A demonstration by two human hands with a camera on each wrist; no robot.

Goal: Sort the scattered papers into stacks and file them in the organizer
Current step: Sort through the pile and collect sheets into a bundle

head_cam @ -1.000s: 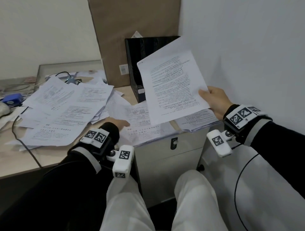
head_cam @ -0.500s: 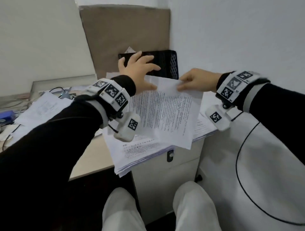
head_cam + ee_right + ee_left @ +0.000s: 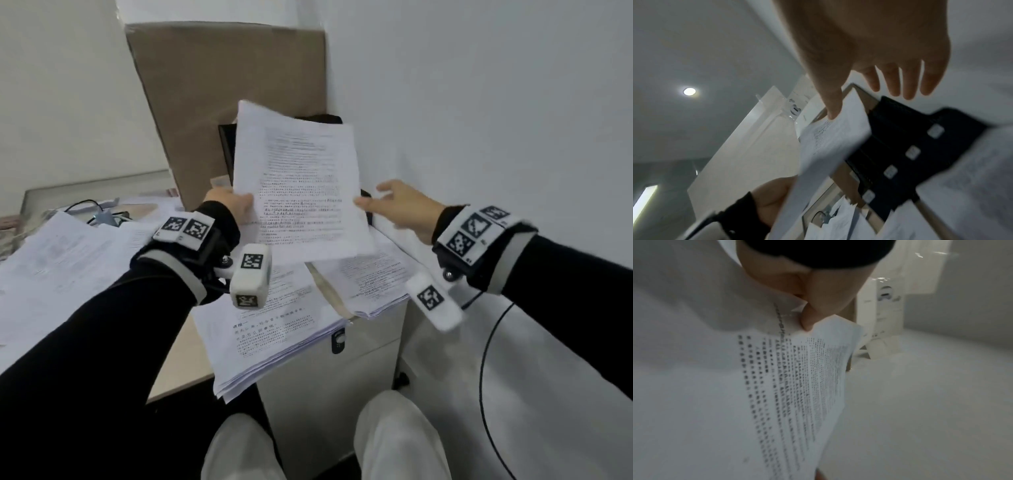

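My left hand (image 3: 236, 205) pinches the left edge of a printed sheet (image 3: 301, 192), held upright in front of the black file organizer (image 3: 227, 144), which it mostly hides. In the left wrist view the thumb (image 3: 809, 321) presses the sheet (image 3: 797, 386). My right hand (image 3: 400, 205) is at the sheet's right edge with fingers spread; its thumb (image 3: 833, 112) touches the sheet (image 3: 834, 138), the other fingers are off it. The organizer (image 3: 910, 146) shows its slots with white labels. Two paper stacks (image 3: 274, 335) (image 3: 373, 281) lie below on the white cabinet.
A brown cardboard sheet (image 3: 222, 96) leans on the wall behind the organizer. Scattered papers (image 3: 61, 260) and a cable (image 3: 89, 205) cover the desk at left. The white cabinet (image 3: 342, 377) stands by the wall on the right. My knees (image 3: 394, 438) are below.
The sheet was lying tilted down over the stacks under both hands; now it stands upright. My left hand has taken it at the left edge, and my right hand has loosened its hold.
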